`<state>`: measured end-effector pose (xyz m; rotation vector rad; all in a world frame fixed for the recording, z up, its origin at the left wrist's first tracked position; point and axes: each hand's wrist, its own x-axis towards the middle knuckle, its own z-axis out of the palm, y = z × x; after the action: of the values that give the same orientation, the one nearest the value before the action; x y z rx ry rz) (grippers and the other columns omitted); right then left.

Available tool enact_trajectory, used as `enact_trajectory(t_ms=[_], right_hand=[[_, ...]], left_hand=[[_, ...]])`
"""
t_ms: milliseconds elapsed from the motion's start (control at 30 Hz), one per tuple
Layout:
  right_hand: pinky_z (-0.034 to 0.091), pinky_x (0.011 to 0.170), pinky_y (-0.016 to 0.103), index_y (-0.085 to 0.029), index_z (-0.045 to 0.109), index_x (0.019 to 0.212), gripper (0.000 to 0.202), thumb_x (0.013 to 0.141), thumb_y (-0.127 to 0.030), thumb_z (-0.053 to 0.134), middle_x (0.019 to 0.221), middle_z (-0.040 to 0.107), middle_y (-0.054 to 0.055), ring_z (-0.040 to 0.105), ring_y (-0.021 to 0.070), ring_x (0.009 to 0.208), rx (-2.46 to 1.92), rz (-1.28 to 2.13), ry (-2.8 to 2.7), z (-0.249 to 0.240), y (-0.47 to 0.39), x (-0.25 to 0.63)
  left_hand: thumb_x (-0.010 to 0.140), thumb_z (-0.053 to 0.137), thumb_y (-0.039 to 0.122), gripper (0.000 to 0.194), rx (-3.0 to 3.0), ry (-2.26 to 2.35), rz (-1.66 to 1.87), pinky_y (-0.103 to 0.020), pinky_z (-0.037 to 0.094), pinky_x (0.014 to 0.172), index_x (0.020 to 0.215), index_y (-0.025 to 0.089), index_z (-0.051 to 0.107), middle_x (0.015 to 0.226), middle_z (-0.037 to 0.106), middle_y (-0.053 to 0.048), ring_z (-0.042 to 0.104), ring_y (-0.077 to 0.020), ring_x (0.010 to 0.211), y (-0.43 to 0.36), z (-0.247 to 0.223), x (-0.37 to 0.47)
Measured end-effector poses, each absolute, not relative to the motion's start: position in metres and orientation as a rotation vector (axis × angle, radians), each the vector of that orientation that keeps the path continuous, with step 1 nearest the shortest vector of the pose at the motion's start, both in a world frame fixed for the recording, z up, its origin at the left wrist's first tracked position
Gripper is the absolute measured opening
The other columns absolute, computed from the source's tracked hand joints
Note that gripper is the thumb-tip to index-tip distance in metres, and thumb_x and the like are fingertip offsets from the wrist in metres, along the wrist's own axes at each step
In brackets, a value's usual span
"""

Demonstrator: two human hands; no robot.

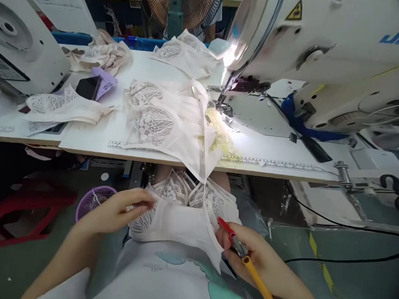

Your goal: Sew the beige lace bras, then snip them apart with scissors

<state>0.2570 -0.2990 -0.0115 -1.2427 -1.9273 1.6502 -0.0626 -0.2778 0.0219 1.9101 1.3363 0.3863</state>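
A white lace bra [183, 221] lies across my lap, its cups turned toward the table. My left hand [124, 210] hovers at its left cup, fingers bent and slightly blurred, with a gap between thumb and fingers and nothing visible in them. My right hand [248, 248] is closed around a small tool [239, 248] with a red end, metal middle and orange handle. Its fingertips are at the bra's right edge; whether they also pinch the fabric I cannot tell. A narrow white strap [205, 167] runs down from another bra [154, 121] on the table to the lap.
A sewing machine [316, 44] with a lit needle area stands at right; another machine [29, 40] is at left. More lace bras [187, 54], a phone [88, 87] and a purple tag [104, 83] lie on the table. A purple basket [85, 202] and red stool [28, 208] stand below.
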Motion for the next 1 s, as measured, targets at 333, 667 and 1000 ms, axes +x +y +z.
enact_trajectory(t_ms=[333,667,1000], right_hand=[[0.045,0.067,0.033,-0.023,0.05,0.079,0.028,0.082,-0.051,0.05,0.081,0.053,0.007,0.051,0.0212,0.073,-1.095,1.678,-1.841,-0.002,-0.3,0.275],[0.026,0.05,0.024,-0.018,0.049,0.075,0.057,0.075,-0.074,0.04,0.066,0.037,-0.003,0.03,0.0114,0.057,-1.228,1.948,-2.478,0.006,-0.221,0.3],[0.024,0.046,0.023,-0.019,0.047,0.065,0.038,0.074,-0.054,0.058,0.06,0.038,-0.003,0.03,0.0104,0.053,-1.172,1.813,-2.697,0.021,-0.197,0.272]], left_hand=[[0.086,0.043,0.04,0.033,1.465,0.79,0.529,-0.022,0.043,0.062,0.065,0.015,0.05,0.076,0.061,-0.004,0.053,-0.0136,0.069,-0.264,-0.04,0.049],[0.08,0.048,0.026,0.038,1.398,0.883,0.541,-0.022,0.019,0.047,0.053,0.018,0.023,0.054,0.021,0.006,0.023,-0.0068,0.051,-0.264,-0.047,0.04],[0.078,0.046,0.026,0.032,1.395,0.926,0.454,-0.02,0.023,0.048,0.051,0.016,0.031,0.053,0.027,0.005,0.028,-0.0069,0.051,-0.261,-0.045,0.033]])
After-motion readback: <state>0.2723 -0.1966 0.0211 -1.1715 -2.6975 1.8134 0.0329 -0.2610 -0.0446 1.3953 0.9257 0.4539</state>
